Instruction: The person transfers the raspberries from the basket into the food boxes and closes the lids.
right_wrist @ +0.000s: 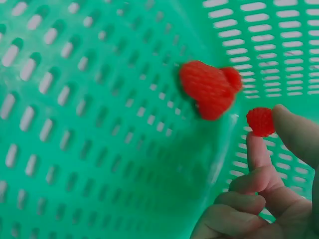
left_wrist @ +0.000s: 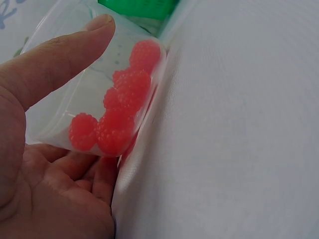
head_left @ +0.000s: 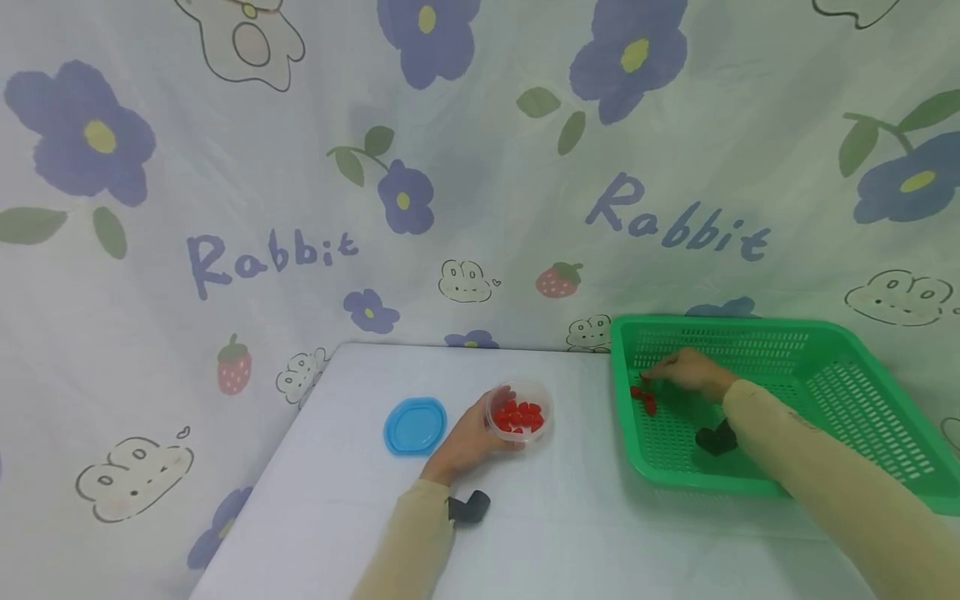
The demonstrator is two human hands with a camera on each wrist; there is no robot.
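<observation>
My left hand [head_left: 468,440] curls round the side of a clear plastic cup [left_wrist: 55,112] standing on the white table. Its thumb lies along the wall and the other fingers are on the opposite side. Several red raspberries [left_wrist: 124,89] lie in the bottom of the cup. Inside the green basket, my right hand [head_left: 690,372] pinches a single raspberry [right_wrist: 260,121] between thumb and index fingertip. Close by, a small cluster of raspberries [right_wrist: 207,87] rests in the basket near its left wall.
A blue lid [head_left: 415,427] lies left of the cup. The green basket [head_left: 697,479], with slotted walls, fills the right side of the white table [head_left: 555,533]. Behind the table hangs a patterned curtain [head_left: 480,167]. A dark strap piece [head_left: 470,507] shows at the left wrist.
</observation>
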